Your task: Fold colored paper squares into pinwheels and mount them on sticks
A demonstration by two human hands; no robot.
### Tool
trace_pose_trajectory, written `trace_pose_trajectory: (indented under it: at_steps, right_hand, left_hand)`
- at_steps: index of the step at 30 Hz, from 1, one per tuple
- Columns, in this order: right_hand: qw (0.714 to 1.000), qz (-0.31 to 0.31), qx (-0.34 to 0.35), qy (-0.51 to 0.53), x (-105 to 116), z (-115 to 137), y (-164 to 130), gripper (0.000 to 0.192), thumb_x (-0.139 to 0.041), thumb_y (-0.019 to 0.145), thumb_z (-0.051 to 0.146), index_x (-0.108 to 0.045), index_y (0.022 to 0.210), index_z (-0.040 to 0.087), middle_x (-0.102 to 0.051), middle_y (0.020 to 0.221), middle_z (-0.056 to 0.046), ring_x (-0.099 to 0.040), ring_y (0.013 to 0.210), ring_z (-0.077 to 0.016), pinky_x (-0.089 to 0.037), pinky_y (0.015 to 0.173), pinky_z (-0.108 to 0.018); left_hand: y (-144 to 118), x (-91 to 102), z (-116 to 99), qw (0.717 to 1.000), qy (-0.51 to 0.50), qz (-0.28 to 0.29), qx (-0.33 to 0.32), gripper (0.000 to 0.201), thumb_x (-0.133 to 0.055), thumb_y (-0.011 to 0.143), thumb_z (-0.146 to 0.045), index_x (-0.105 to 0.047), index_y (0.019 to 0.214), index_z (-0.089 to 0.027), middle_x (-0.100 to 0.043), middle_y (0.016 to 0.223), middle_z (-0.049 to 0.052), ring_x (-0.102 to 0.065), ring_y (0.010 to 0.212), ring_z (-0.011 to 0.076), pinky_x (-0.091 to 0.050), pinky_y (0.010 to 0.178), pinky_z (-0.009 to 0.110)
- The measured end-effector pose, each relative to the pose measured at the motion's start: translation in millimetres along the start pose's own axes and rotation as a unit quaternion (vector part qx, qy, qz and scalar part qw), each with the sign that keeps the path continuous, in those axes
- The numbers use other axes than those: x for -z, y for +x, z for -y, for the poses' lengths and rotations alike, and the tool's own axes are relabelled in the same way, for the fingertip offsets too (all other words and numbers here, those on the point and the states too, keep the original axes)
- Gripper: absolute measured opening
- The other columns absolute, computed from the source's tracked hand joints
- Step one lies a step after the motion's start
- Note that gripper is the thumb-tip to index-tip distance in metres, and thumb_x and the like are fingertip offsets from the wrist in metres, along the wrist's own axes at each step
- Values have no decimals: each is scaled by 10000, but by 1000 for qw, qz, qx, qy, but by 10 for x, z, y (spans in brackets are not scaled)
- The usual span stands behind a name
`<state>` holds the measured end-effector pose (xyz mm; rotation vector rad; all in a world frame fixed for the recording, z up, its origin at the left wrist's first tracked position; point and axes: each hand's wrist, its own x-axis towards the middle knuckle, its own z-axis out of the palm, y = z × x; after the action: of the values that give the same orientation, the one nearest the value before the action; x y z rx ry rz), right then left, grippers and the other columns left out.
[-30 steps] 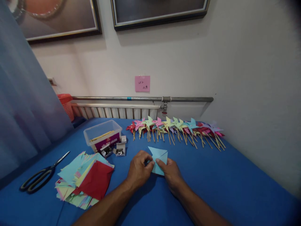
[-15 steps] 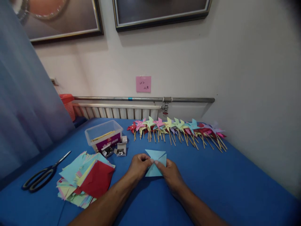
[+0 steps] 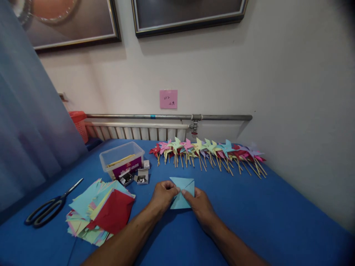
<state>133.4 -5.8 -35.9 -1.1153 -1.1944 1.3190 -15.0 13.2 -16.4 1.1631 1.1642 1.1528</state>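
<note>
A light blue paper square (image 3: 181, 203) with cuts running in from its corners is held just above the blue table cover. My left hand (image 3: 164, 195) pinches its left side, thumb near the paper's middle. On the right side, my right hand (image 3: 201, 205) grips the sheet with the thumb on top and the fingers behind. Both thumbs come close together near the centre. Whether a small part sits between the fingertips I cannot tell. To the left lies a stack of coloured paper squares (image 3: 112, 210), a red one uppermost.
Black-handled scissors (image 3: 52, 205) lie at far left. A clear plastic box (image 3: 122, 159) holds thin sticks, with small boxes of metal fasteners (image 3: 142, 179) before it. Finished paper pinwheels (image 3: 210, 147) on sticks line the table's back, below a pipe (image 3: 222, 117).
The slit at the blue paper's right edge looks narrower, its two flaps lying closer together. Both hands keep nearly the same hold; the whole view has shifted slightly.
</note>
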Motion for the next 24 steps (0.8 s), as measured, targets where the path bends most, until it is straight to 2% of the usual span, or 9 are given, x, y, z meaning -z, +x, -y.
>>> trace_pose_trajectory:
  at_steps: [7, 11, 17, 20, 24]
  right_hand:
    - [1000, -1, 0, -9, 1, 2, 3, 459, -731, 721, 546, -723, 938, 142, -735, 755, -60, -643, 636, -205, -483, 581, -291]
    - [1000, -6, -4, -27, -4, -13, 8, 418, -719, 731, 523, -726, 898, 140, -730, 758, -57, -631, 612, -193, -475, 565, -286]
    - [1000, 0, 3, -27, -13, 0, 0, 392, -714, 746, 489, -717, 940, 148, -725, 771, -48, -628, 626, -189, -477, 573, -283]
    - [1000, -9, 26, 3, -26, 27, -1, 389, -741, 733, 481, -688, 955, 166, -718, 796, -37, -632, 677, -194, -499, 616, -290]
    - [996, -29, 47, 64, -28, 45, 9, 371, -765, 720, 514, -630, 859, 198, -656, 709, 13, -570, 601, -151, -471, 575, -261]
  left_hand:
    - [-23, 1, -30, 1000, -10, 17, 19, 284, -754, 562, -361, -542, 569, -172, -470, 477, -55, -371, 463, 81, -288, 484, 234]
    - [-9, -6, -6, 1000, -16, 9, 13, 272, -756, 545, -339, -543, 563, -171, -501, 482, -47, -403, 462, 85, -324, 491, 235]
    - [-23, -27, -30, 999, -20, -4, 36, 264, -766, 520, -303, -539, 559, -174, -516, 468, -41, -418, 433, 88, -322, 456, 230]
    - [-43, -33, -62, 998, -43, 5, 45, 253, -757, 527, -290, -535, 558, -174, -532, 476, -34, -431, 435, 90, -340, 461, 229]
    - [-55, -44, -81, 997, -48, -5, 67, 256, -758, 529, -252, -513, 538, -179, -502, 446, -49, -397, 412, 77, -322, 445, 221]
